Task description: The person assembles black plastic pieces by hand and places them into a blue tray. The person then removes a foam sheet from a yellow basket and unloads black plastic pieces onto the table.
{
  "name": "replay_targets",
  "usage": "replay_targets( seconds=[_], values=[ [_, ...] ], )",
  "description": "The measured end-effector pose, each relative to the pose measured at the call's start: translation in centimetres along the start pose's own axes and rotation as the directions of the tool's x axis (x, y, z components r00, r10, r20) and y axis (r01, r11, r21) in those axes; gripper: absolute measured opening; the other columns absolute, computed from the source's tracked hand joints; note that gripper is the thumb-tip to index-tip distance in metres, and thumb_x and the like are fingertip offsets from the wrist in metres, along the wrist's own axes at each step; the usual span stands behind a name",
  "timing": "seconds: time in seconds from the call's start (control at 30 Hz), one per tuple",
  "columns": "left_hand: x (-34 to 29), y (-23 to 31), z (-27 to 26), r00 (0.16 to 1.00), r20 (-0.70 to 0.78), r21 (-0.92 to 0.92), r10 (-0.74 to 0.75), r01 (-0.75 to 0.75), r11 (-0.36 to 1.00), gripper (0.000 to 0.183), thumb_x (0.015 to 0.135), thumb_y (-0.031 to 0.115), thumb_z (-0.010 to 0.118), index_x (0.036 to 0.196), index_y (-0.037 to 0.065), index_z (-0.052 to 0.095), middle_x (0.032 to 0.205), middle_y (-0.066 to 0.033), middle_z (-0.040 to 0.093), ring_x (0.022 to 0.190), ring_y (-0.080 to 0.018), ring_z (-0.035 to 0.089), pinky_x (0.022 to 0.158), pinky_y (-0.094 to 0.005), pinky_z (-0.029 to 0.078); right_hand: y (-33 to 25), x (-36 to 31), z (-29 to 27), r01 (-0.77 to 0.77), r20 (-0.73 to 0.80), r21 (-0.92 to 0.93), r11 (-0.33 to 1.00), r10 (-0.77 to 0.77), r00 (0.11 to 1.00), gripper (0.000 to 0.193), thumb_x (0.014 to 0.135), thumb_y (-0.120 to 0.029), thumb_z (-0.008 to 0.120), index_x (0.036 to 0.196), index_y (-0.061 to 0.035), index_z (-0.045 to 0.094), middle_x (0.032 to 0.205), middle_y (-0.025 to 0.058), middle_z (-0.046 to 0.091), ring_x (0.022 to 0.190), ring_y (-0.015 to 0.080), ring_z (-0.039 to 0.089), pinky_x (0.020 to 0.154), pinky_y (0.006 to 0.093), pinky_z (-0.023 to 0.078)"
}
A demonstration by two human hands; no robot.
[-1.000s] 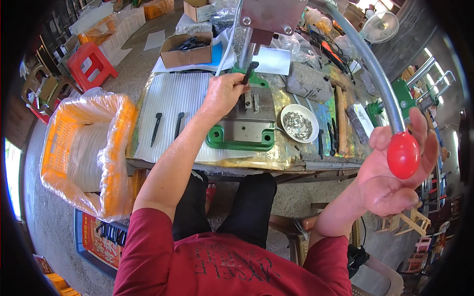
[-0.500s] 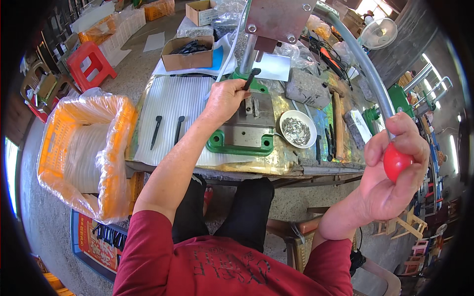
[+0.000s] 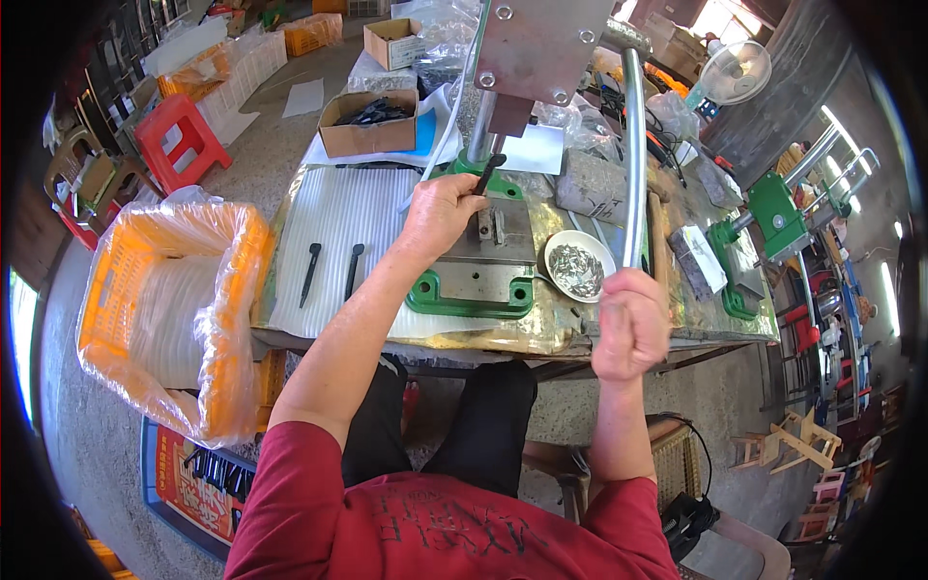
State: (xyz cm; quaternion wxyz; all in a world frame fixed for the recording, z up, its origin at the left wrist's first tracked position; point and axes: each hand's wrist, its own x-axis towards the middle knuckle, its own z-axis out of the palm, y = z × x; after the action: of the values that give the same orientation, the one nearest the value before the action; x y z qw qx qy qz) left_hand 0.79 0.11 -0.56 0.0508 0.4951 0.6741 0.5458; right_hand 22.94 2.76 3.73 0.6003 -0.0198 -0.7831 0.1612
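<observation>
My left hand (image 3: 440,215) pinches a slim black part (image 3: 491,171) with a rounded end, over the metal fixture block (image 3: 493,227) of a hand lever press. Above it hangs the press ram (image 3: 510,116); the green base (image 3: 469,302) stands on the table. My right hand (image 3: 630,329) is closed round the lower end of the steel lever (image 3: 634,155), hiding its red knob. Beside the base, a white bowl (image 3: 590,299) holds many small metal pieces. Two similar black parts, one (image 3: 309,275) left of the other (image 3: 354,272), lie on the white foam sheet (image 3: 329,213).
A plastic-lined orange crate (image 3: 97,319) stands left of the table. At the back is a cardboard box (image 3: 362,142) of black parts. A wrapped grey block (image 3: 592,186) lies behind the bowl. Another green press (image 3: 776,215) and a fan (image 3: 737,72) are at the right.
My right hand has swung the lever inward to the left, and its fingers have closed over the knob. My left hand and the black part have shifted slightly downward in the picture.
</observation>
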Motion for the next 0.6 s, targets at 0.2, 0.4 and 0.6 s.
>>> replay_targets(
  seconds=[0.2,0.4,0.6],
  values=[
    [0.1,0.3,-0.1,1.0,-0.009,-0.019,0.021,-0.022,1.0,0.017,0.068,0.009,0.06,0.083,0.001,0.059,0.069,-0.0105,0.06,0.06,-0.0134,0.056,0.057,-0.0253,0.043,-5.3,5.4,-2.5,-0.16,-0.003,0.286,0.945,0.167,0.986,0.026,0.082,-0.018,0.039,0.075,0.0051,0.047,0.085,0.0202,0.048,0.045,0.0105,0.039,0.041,0.0177,0.032],
    [0.1,0.3,0.0,0.999,-0.033,-0.041,0.025,-0.026,0.999,0.016,0.069,0.009,0.059,0.082,0.001,0.058,0.064,-0.0081,0.059,0.055,-0.0116,0.054,0.054,-0.0245,0.042,-5.8,6.6,-3.1,-0.227,0.015,0.364,0.904,0.238,0.971,0.021,0.08,-0.017,0.046,0.076,0.0024,0.051,0.086,0.0169,0.05,0.044,0.0029,0.035,0.042,0.0168,0.031],
    [0.9,0.4,-0.4,0.998,-0.046,-0.004,-0.039,0.039,0.999,0.015,0.068,0.009,0.06,0.08,0.001,0.059,0.06,-0.0061,0.057,0.053,-0.0077,0.052,0.05,-0.0229,0.041,-5.9,6.6,-2.8,-0.245,0.005,0.365,0.898,0.261,0.965,0.02,0.08,-0.017,0.046,0.075,0.0025,0.051,0.086,0.0173,0.05,0.043,0.0031,0.035,0.042,0.0177,0.032]
  ],
)
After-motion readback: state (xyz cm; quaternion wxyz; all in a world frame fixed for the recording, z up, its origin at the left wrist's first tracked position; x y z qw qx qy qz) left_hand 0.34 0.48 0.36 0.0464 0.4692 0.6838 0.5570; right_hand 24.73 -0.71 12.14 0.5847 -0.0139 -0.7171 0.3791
